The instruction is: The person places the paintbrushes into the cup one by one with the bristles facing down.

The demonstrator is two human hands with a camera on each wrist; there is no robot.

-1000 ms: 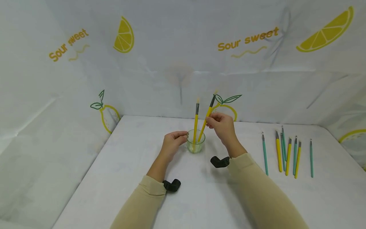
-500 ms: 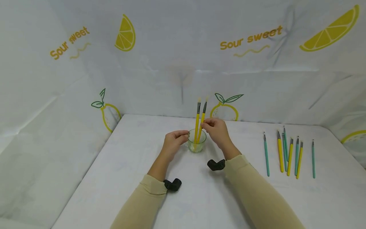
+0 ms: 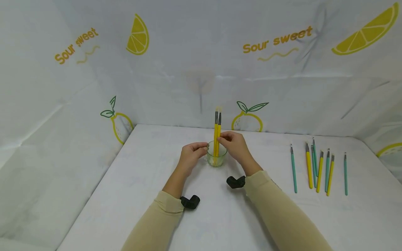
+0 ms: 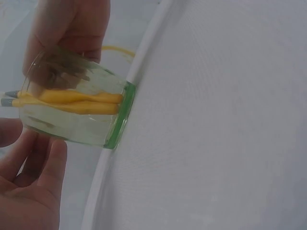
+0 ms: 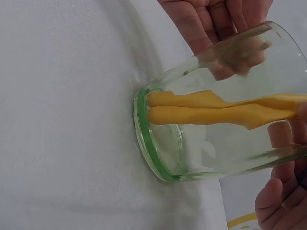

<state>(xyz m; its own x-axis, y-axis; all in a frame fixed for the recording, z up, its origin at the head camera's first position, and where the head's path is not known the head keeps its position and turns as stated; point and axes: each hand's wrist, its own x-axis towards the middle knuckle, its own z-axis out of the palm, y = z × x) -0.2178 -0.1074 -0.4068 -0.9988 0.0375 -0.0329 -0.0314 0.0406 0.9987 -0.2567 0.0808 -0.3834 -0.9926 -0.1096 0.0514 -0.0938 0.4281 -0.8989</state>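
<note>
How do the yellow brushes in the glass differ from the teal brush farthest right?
The yellow brushes stand nearly upright; the teal brush lies on the table. The right hand touches the yellow brushes; nothing touches the teal brush besides the table. All are slim.

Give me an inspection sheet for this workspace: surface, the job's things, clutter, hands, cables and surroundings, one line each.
Surface: white table, looks level.
Job's things: clear glass with a green base, standing upright; two yellow brushes in it, bristles up.
Clutter: only eight loose brushes, five teal and three yellow, lying at the right.
Grippers: left hand has its fingers at the glass's left side; right hand pinches at least one yellow brush.
Cables: nothing seen.
Surroundings: white backdrop printed with lemons and "Sour sweet" lettering.
</note>
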